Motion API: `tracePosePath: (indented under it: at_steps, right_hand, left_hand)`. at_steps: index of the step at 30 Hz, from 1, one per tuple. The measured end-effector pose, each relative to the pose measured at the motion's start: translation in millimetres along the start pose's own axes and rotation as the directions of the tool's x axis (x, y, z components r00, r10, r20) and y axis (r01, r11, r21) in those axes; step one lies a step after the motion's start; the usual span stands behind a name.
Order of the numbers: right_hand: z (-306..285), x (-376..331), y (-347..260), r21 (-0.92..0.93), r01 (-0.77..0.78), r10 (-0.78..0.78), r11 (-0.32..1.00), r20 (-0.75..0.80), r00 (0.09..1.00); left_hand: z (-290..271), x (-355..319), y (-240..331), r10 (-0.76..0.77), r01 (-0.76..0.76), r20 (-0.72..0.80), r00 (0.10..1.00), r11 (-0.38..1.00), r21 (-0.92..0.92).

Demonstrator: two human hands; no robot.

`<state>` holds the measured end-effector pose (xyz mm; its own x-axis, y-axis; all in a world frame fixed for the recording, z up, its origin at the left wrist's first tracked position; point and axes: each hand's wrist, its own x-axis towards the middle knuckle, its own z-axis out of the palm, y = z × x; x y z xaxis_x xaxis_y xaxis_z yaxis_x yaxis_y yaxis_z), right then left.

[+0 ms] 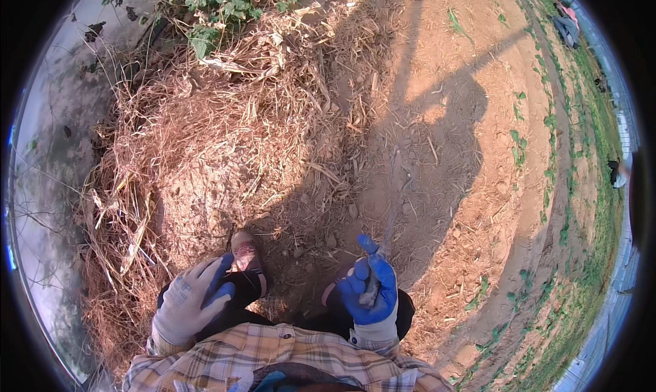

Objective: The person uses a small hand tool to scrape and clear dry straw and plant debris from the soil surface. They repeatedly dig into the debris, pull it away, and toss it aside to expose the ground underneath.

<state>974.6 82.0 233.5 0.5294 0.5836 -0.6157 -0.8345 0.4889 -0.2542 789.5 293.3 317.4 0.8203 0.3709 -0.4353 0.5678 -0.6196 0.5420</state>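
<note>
My left hand (188, 300), in a grey glove with blue fingertips and palm, is held over my left knee. Its thumb stands apart from the other fingers, and nothing shows in it. In front of my right knee is my right hand (372, 289), its blue glove palm turned up and the fingers curled. They close round a small grey lump (370, 294) whose kind I cannot make out. A thin pale line (391, 214), perhaps a string, runs from near this hand forward over the soil.
Dry straw and stalks (205, 129) are heaped ahead on the left, beside a pale sheet (48, 139). A leafy green plant (229, 6) grows beyond. Rows of small seedlings (517, 147) line the bare soil on the right. My shoe (247, 252) stands at the straw's edge.
</note>
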Motion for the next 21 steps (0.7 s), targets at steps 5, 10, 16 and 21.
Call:
tracePosePath:
  at_steps: [5, 10, 16, 21]
  right_hand:
    - [-4.0, 55.1, -25.6, -0.016, -0.005, 0.005, 1.000, -0.017, 1.000]
    - [-3.0, 94.2, -56.7, 0.157, -0.122, 0.136, 0.980, -0.080, 0.987]
    - [-15.4, 110.1, -108.4, 0.279, -0.211, 0.151, 0.937, 0.220, 0.964]
    - [-3.0, 135.8, -111.7, 0.049, -0.185, 0.177, 0.981, 0.132, 0.975]
  left_hand:
    - [-9.5, 68.5, 6.0, -0.067, 0.069, 0.061, 0.996, 0.997, -0.037]
    - [-15.1, 127.0, 7.9, -0.032, 0.024, 0.079, 0.996, 0.995, 0.096]
    - [-6.0, 197.5, 6.5, 0.161, -0.172, 0.077, 0.984, 0.970, 0.169]
    - [-4.0, 235.6, 12.8, 0.246, -0.249, 0.046, 0.968, 0.925, 0.289]
